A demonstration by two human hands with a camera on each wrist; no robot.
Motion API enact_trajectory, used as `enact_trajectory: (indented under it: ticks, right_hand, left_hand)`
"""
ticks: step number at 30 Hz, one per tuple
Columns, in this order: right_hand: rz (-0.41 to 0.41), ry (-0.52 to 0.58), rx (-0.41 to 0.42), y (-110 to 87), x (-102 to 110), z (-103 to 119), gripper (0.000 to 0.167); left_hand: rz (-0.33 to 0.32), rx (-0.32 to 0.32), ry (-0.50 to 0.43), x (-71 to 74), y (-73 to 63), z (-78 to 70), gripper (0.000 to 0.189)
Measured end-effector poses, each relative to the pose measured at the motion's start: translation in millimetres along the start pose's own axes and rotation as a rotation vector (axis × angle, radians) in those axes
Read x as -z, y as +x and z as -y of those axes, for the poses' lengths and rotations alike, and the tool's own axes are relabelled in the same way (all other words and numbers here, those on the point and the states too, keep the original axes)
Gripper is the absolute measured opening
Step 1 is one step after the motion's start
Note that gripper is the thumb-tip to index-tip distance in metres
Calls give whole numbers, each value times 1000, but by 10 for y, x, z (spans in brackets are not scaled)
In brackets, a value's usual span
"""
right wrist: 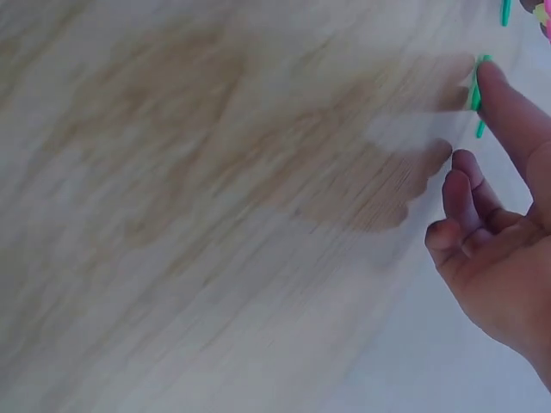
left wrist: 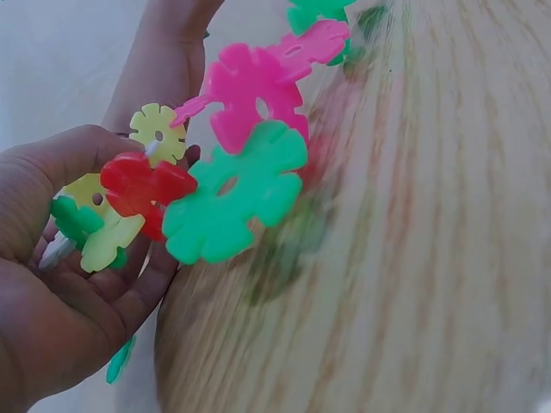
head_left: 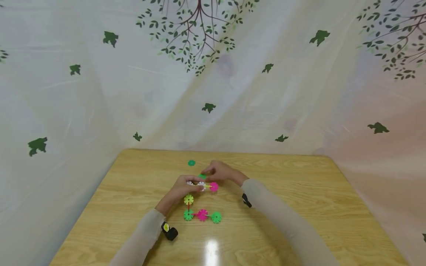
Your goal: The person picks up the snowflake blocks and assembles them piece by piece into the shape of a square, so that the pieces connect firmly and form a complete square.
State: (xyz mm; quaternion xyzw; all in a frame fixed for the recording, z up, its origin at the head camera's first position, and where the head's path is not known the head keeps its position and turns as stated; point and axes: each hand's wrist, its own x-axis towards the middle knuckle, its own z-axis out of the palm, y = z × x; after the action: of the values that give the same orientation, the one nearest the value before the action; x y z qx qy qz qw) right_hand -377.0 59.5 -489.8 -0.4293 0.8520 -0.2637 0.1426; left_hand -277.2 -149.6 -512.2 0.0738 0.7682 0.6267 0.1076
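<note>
A: What's filling the background?

B: A pale backdrop (head_left: 239, 118) with dark green prints is hanging behind a wooden table (head_left: 293, 177). A left sleeve (head_left: 141, 232) and a right sleeve (head_left: 283, 218) are reaching in from the near side.

A: Which way is the chain of flower discs (head_left: 202, 214) pointing?

B: It's forming a squared C around the table's middle, its two runs lying roughly parallel and pointing to the person's right. The side joining them is running lengthwise away from the person, from a green corner disc (head_left: 188, 215) through a yellow disc (head_left: 188, 199). The near run is ending in a green end disc (head_left: 216, 217), the far one in a pink disc (head_left: 214, 186).

A: And the hands?

B: The left hand (head_left: 179, 186) is gripping the chain at its far left corner, partly hiding it. The right hand (head_left: 223, 171) is reaching just beyond the far run, touching a green piece (head_left: 202, 176); I can't tell whether it's pinching it.

A: Anything else small?

B: A loose green disc (head_left: 191, 162) is lying beyond the left hand.
</note>
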Motion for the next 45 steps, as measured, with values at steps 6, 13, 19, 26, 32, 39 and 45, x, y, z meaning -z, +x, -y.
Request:
enact_trajectory:
  ticks: [6,13,19,26,32,39,45]
  right_hand:
    - [-90,-5,-149,-62,39,-54,20]
    - [-139,67,-213,-146,97,-134,17]
    - [-164,186,-217,-230,113,-232,21]
    - [-209,307,-187,-351,158,-232,20]
    - [-216,377,-216,-421,141,-280,18]
    - [-211,374,-210,-481,139,-308,21]
    - [-226,383,-198,-560,146,-314,22]
  left_hand:
    - [21,11,20,17,-12,-14,30]
    - [80,16,-29,47,-19,-40,35]
    - [121,33,-51,75,-3,-27,40]
    - [130,40,-27,97,19,-57,34]
    - [141,54,6,112,53,-86,20]
    - [101,61,-4,80,78,-103,28]
    - [73,27,38,52,78,-109,39]
